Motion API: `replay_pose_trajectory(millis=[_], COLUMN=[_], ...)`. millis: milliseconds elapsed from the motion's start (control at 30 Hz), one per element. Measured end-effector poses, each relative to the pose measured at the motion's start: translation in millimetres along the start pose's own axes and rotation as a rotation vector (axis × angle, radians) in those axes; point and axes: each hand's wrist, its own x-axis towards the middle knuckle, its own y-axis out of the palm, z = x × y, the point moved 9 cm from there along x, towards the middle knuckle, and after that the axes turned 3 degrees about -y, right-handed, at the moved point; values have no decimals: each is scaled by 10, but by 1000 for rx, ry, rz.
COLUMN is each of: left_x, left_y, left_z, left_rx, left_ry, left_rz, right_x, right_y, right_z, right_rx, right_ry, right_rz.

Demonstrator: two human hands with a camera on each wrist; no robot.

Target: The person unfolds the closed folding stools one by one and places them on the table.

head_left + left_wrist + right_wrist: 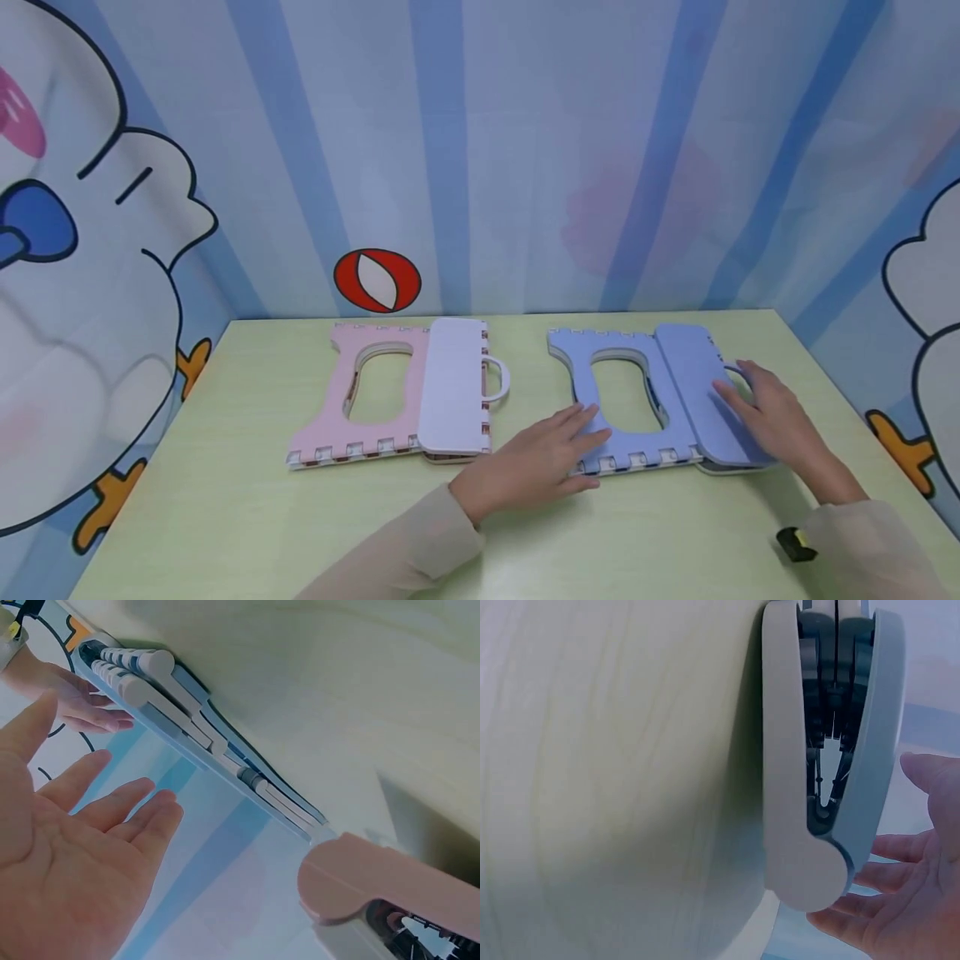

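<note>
A blue folding step stool (pixel 697 400) lies folded flat on the table's right half, with its handle at the right end. My right hand (pixel 776 421) is at that handle end, its thumb over the top panel and its fingers loosely extended beside the end in the right wrist view. Over the near left leg of the blue stool spreads my left hand (pixel 536 467), fingers straight and palm down. The left wrist view shows nothing in that palm. Left of this hand lies a pink and white folding step stool (pixel 453 392), also folded flat, its white handle pointing right.
Both stools rest on a pale green table (pixel 225 517). Behind it hangs a blue striped backdrop (pixel 510 167) with cartoon figures at both sides. A small black and yellow piece (pixel 797 544) sits by the right sleeve.
</note>
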Motion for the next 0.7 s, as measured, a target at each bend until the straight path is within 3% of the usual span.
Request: replay_pose_trajectory(millis=[233,500,700], left_x=[65,102,119], left_y=[77,120,155], left_z=[-1,18,34], left_rx=[21,-6,-63], left_ry=[-3,-39,-71], left_rz=[22,39,64], right_x=[26,57,97], right_y=[-26,-89,-60], right_z=[-91,-84,-163], right_rx=[-11,-59,-33], right_ry=[2,-79,-55], right_rz=[-14,-128,-69])
